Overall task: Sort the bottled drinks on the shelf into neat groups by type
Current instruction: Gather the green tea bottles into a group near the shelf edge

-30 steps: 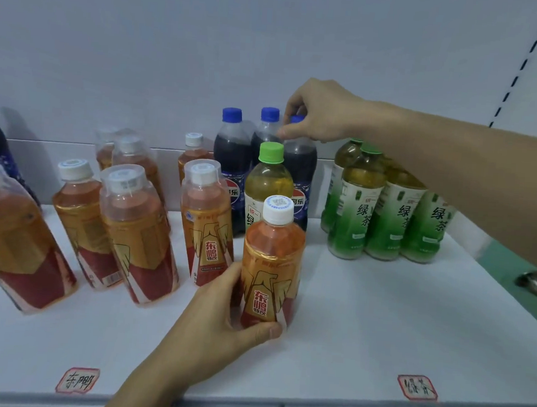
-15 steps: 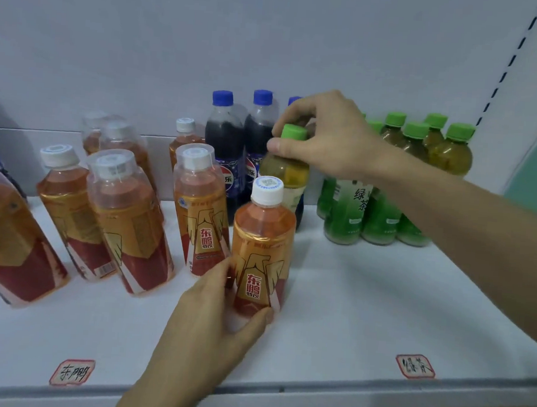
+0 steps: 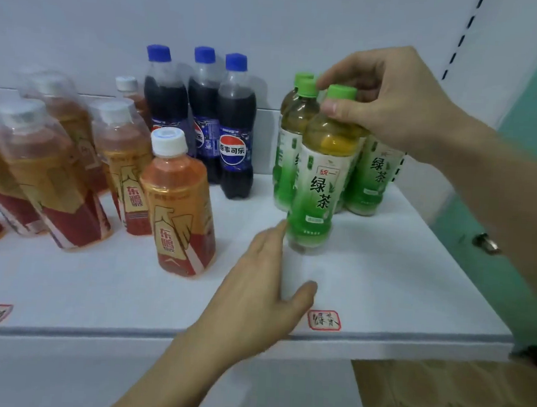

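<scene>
Up top, the right hand [image 3: 388,100] pinches a green tea bottle [image 3: 318,175] by its neck — it stands on the shelf [image 3: 383,275] before the other green teas [image 3: 374,175]. Left hand [image 3: 264,285] lies relaxed, fingers straight, beside its base.

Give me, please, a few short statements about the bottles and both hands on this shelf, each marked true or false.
1. The right hand grips a green tea bottle near its green cap. True.
2. The left hand is wrapped round the front orange bottle. False: it is open and holds nothing, beside the green tea bottle's base.
3. Three blue-capped cola bottles stand at the back of the shelf. True.
4. The held green tea bottle lies flat on the shelf. False: it is roughly upright.
5. The front orange bottle has a blue cap. False: its cap is white.
</scene>
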`<state>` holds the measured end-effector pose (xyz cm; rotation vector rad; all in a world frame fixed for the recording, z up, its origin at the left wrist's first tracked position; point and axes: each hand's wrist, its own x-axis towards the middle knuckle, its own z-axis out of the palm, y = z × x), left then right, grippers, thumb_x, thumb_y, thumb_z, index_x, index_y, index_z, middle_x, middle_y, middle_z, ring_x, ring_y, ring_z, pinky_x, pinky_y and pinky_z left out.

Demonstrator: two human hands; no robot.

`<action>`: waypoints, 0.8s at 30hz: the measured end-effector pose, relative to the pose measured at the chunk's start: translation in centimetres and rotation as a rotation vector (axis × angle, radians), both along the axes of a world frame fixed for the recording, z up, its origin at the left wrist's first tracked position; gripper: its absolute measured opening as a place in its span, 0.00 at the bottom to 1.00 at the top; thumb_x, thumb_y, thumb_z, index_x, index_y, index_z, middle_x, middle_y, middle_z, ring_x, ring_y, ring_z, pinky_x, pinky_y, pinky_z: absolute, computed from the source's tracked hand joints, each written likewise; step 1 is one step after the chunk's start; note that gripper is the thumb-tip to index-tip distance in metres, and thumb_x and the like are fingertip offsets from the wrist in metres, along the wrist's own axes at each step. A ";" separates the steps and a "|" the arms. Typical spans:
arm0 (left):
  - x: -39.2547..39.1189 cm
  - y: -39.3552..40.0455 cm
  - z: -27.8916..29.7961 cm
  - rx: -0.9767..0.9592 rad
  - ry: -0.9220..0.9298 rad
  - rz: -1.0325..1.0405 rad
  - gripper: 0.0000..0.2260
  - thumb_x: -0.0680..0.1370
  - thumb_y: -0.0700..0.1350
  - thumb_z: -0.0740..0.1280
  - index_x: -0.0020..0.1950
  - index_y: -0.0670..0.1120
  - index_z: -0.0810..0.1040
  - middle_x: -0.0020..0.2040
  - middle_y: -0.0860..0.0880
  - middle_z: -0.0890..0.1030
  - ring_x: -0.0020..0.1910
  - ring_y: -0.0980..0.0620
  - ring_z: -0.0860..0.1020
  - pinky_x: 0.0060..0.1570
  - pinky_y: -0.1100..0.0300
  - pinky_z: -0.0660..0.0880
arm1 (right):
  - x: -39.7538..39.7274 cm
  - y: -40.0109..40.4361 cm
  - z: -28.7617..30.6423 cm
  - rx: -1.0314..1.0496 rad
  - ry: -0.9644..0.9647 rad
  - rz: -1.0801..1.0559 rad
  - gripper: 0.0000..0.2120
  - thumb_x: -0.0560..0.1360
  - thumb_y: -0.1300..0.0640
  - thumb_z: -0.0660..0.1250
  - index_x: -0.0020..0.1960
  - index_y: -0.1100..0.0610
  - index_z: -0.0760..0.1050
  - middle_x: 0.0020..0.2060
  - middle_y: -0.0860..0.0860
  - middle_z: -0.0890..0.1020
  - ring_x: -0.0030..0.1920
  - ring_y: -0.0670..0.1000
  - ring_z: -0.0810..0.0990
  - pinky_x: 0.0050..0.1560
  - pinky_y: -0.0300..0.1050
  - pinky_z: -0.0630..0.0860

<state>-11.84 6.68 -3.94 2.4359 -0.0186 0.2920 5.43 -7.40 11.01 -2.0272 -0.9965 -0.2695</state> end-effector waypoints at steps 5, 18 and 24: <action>9.7 -2.5 0.7 -0.247 0.092 -0.051 0.35 0.71 0.50 0.80 0.74 0.52 0.67 0.67 0.55 0.78 0.60 0.54 0.80 0.61 0.51 0.79 | 1.8 -3.9 -0.9 0.056 0.031 0.043 0.15 0.73 0.58 0.76 0.58 0.56 0.82 0.50 0.56 0.86 0.51 0.57 0.85 0.55 0.55 0.83; 15.2 -5.8 -1.9 -0.184 -0.038 -0.066 0.29 0.71 0.52 0.79 0.68 0.49 0.73 0.62 0.55 0.82 0.57 0.54 0.81 0.59 0.50 0.80 | 4.7 -8.9 -11.9 0.562 0.115 0.005 0.15 0.81 0.52 0.64 0.66 0.55 0.73 0.54 0.60 0.82 0.52 0.57 0.81 0.47 0.50 0.79; 16.2 -7.0 -1.9 -0.172 -0.058 -0.037 0.30 0.69 0.54 0.81 0.67 0.48 0.76 0.59 0.54 0.83 0.54 0.54 0.82 0.57 0.53 0.80 | 5.8 -10.9 -15.2 0.839 0.251 -0.287 0.08 0.74 0.62 0.59 0.46 0.52 0.75 0.35 0.48 0.79 0.37 0.48 0.75 0.33 0.41 0.68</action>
